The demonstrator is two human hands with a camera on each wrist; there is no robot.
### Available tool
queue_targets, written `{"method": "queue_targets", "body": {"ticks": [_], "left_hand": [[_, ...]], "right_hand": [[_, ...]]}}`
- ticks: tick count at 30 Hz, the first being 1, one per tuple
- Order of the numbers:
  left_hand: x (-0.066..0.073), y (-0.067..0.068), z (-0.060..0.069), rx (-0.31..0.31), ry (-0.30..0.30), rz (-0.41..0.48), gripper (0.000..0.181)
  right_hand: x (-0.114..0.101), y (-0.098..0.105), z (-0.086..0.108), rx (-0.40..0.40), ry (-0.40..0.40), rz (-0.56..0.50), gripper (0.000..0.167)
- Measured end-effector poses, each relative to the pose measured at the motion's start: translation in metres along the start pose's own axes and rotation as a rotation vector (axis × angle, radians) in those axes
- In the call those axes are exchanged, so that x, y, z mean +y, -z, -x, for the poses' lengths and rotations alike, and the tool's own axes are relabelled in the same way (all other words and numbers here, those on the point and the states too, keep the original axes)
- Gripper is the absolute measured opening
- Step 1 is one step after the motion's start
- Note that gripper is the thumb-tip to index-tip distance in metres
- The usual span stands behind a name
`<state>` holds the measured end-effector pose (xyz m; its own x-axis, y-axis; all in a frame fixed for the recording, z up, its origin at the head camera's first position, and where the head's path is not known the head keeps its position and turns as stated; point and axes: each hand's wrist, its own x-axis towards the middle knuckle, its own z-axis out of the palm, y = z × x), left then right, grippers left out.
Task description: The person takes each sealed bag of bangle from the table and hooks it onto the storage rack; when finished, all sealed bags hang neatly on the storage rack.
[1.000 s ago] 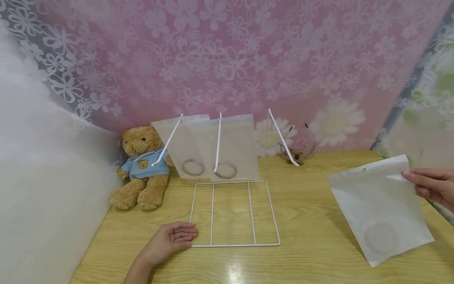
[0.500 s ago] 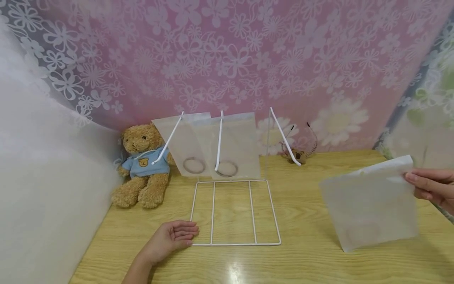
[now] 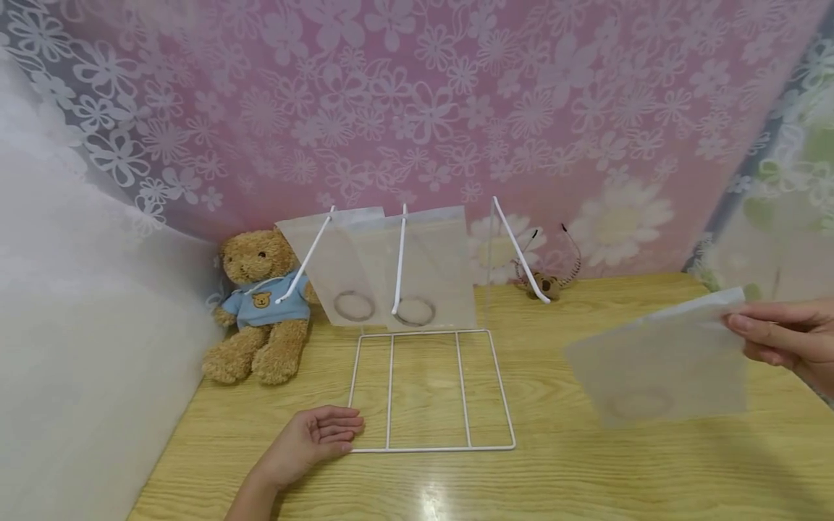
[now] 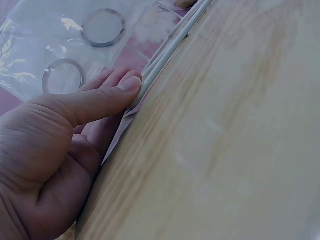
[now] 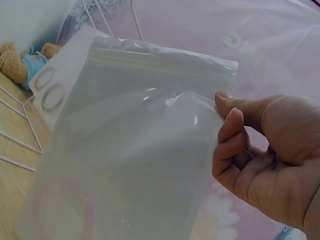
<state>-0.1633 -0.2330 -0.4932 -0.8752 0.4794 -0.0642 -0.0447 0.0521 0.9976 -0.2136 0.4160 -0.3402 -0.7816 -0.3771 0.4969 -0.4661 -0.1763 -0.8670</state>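
Observation:
My left hand (image 3: 313,443) holds the near left corner of a white wire display rack (image 3: 433,449), with thumb and fingers at the wire. Its base lies flat on the table and its prongs rise behind. Two clear zip bags (image 3: 443,253), each with a dark ring-shaped bangle (image 3: 415,311) inside, hang from the left and middle prongs. The right prong (image 3: 521,250) carries no bag. At the right, my right hand (image 3: 785,336) pinches the upper side edge of another zip bag (image 5: 135,115), held tilted above the table. A pale pink ring (image 5: 62,212) shows through its lower part.
A teddy bear (image 3: 263,304) in a blue top sits left of the rack. Behind its right prong lies a headband with a small brown bear head (image 3: 546,285). A flowered pink curtain (image 3: 417,108) backs the wooden table (image 3: 573,463); a white surface borders the left.
My right hand has shifted slightly left with the zip bag, whose lower end has swung up and left. The left hand and the rack stay put.

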Motion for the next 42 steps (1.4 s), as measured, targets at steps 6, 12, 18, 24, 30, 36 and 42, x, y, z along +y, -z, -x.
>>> {"method": "queue_targets", "body": {"ticks": [6,12,18,24,30,36,42], "left_hand": [[0.001,-0.002,0.000,0.005,0.002,-0.003,0.056],[0.002,-0.003,0.000,0.013,0.003,-0.005,0.056],[0.001,-0.001,0.000,0.018,0.006,0.001,0.057],[0.001,-0.001,0.001,0.009,-0.005,0.017,0.058],[0.002,-0.001,0.001,0.008,-0.018,0.005,0.058],[0.000,0.000,0.000,-0.004,-0.022,0.008,0.058],[-0.002,0.000,0.000,-0.010,-0.019,0.012,0.058]], "right_hand": [[-0.012,-0.013,-0.005,-0.017,-0.110,-0.097,0.049],[-0.016,-0.027,-0.016,-0.114,-0.169,-0.244,0.049],[-0.016,-0.043,-0.033,-0.305,-0.131,-0.285,0.054],[-0.021,-0.062,-0.049,-0.335,-0.126,-0.193,0.051],[-0.026,-0.075,-0.064,-0.355,-0.091,-0.246,0.048],[-0.029,-0.085,-0.074,-0.344,-0.106,-0.249,0.047],[-0.026,-0.088,-0.081,-0.314,-0.126,-0.243,0.047]]}}
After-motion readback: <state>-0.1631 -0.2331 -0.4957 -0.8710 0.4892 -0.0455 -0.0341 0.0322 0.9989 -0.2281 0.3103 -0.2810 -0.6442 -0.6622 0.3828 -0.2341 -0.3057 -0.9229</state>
